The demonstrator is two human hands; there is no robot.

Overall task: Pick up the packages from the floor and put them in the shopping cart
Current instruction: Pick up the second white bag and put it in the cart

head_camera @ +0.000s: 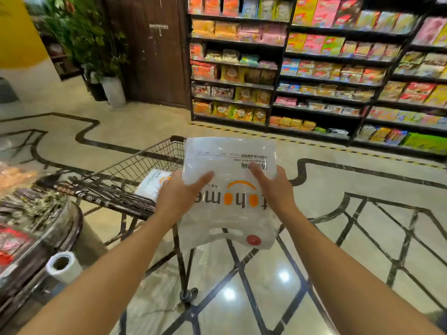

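A flat white plastic package [229,170] with orange and grey lettering is held up in front of me, upside down, just right of the cart. My left hand [180,193] grips its left edge, thumb across the front. My right hand [273,186] grips its right edge the same way. The black wire shopping cart [135,165] stands to the left, its right rim partly behind the package. A similar white package [154,183] lies inside the cart's basket, partly hidden by my left hand.
Snack shelves [314,76] fill the back right behind a yellow-black floor stripe. A round display stand [36,213] with goods and a roll of plastic bags [64,267] sits at the left. A wooden door [150,49] and potted plants [96,44] stand behind.
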